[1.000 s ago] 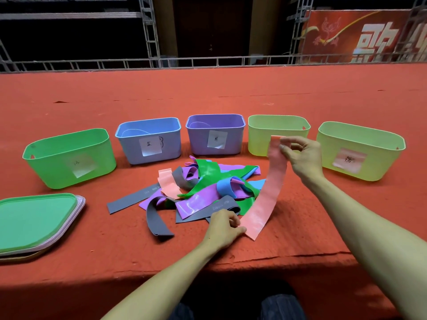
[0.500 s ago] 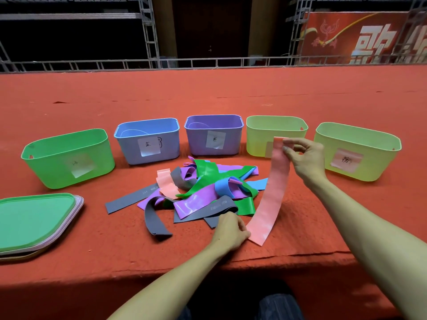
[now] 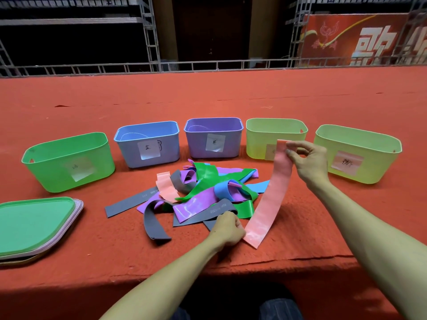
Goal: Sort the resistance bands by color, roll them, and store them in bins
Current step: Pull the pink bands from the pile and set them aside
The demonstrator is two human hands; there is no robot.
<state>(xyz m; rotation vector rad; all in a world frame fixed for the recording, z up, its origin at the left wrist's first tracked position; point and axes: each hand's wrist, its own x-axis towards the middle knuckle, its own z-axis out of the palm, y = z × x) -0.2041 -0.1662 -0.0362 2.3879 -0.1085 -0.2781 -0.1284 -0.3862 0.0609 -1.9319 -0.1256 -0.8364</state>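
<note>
Pink flat rubber band point(image 3: 275, 192), pinched low by left hand point(image 3: 227, 229), high by right hand point(image 3: 309, 162), now hangs straighter, seemingly ready for rolling.

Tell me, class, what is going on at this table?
A person holds a pink band between both hands: the right hand pinches its top end, the left hand grips its bottom end at the table. The other bands lie tangled in a pile before five open bins. Lids are stacked at the left.
</note>
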